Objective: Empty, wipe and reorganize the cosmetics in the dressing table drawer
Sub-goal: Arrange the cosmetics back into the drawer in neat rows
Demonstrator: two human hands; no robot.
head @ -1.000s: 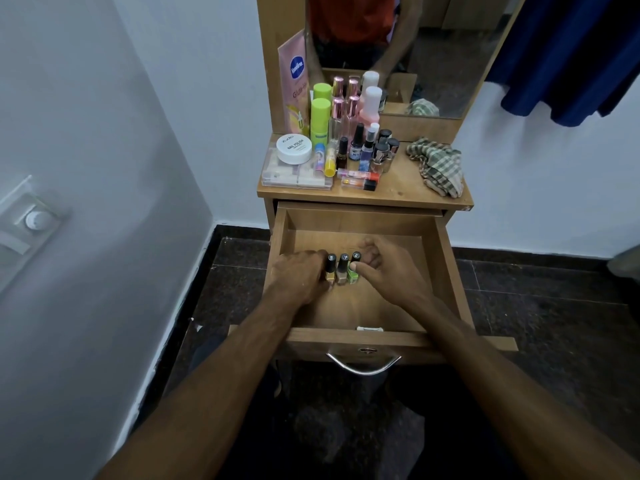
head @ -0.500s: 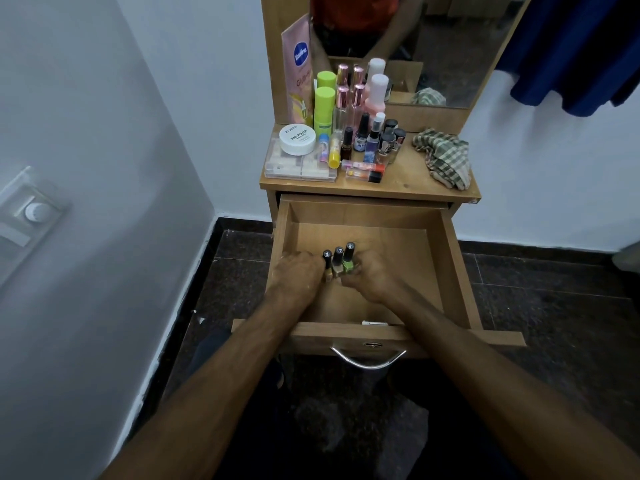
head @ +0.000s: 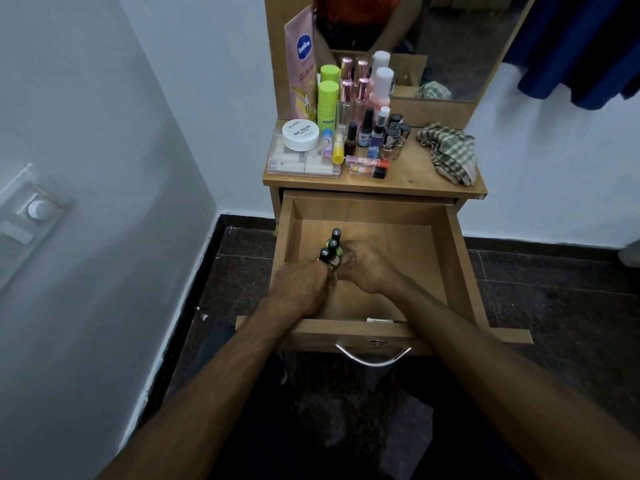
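Turning the three black-capped nail polish bottles (head: 331, 247) from a side-by-side row across the drawer (head: 384, 237) into a line running front to back, nearer the left wall. Closing the left hand (head: 300, 289) and right hand (head: 365, 266) in around them, fingers curling tighter at the bottle bases, right hand sliding leftward from the middle.

A wooden dressing table (head: 408, 183) stands against white walls (head: 156, 98). Its mirror (head: 460, 46) rises behind it, dark speckled floor tiles (head: 554, 306) lie below, and a blue cloth (head: 581, 46) hangs to its right.
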